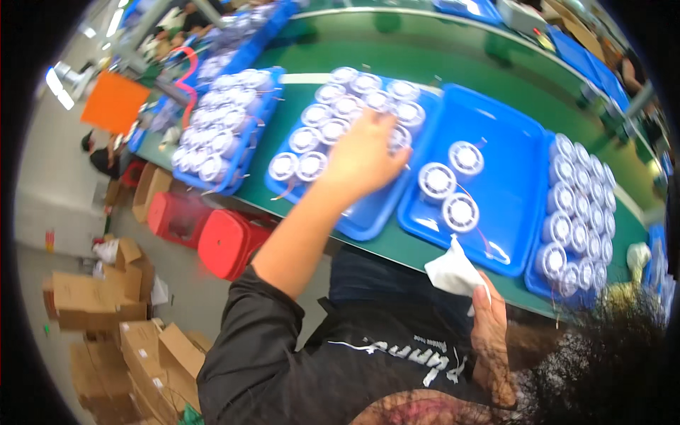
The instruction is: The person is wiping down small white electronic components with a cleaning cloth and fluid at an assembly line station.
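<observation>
Green bench (397, 53): two hands (365, 152) (490, 319) (one holding cloth (455, 273)) flank three cylinders (437, 182).

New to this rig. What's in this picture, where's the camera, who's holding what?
There's no robot here: these are a person's bare hands. The one picture comes from a wide fisheye camera worn on the head, looking down, so straight edges bend near the rim.

On a green surface stand blue trays of round, white-topped parts. The left hand reaches over the parts in one crowded tray; whether it grips one is hard to tell. The right hand holds a white cloth or tissue. Just beyond it, a roomier tray holds three parts, with thin wires visible.
</observation>
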Tool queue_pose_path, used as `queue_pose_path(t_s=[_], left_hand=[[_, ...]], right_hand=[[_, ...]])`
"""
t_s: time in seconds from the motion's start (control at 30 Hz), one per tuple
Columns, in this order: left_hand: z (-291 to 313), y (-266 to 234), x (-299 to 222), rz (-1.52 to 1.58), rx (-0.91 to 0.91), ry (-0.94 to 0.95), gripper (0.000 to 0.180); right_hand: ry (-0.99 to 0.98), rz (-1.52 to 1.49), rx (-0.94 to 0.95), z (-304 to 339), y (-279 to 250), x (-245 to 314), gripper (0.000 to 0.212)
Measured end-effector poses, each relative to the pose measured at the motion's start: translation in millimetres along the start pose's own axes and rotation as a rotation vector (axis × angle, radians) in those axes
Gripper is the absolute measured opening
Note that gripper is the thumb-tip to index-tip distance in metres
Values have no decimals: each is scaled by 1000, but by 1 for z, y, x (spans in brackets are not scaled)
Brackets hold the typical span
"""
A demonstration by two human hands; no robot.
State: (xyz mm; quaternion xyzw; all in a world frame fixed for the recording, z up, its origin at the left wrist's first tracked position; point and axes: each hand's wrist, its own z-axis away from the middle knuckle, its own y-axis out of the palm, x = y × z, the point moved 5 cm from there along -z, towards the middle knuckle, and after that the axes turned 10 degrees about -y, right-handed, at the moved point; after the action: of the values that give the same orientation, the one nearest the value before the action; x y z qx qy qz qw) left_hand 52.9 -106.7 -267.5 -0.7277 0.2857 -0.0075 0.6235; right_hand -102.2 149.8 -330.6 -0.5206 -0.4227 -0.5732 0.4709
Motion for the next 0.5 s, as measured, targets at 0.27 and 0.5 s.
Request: queue_pose_path(t_s=[0.27,0.5], left_hand=[[13,-3,1,1,77,176,51],[28,-12,-3,-61,65,148,52]], right_hand=[[-64,126,136,-15,24,34,58],[-31,64,88,-13,20,-8,57]])
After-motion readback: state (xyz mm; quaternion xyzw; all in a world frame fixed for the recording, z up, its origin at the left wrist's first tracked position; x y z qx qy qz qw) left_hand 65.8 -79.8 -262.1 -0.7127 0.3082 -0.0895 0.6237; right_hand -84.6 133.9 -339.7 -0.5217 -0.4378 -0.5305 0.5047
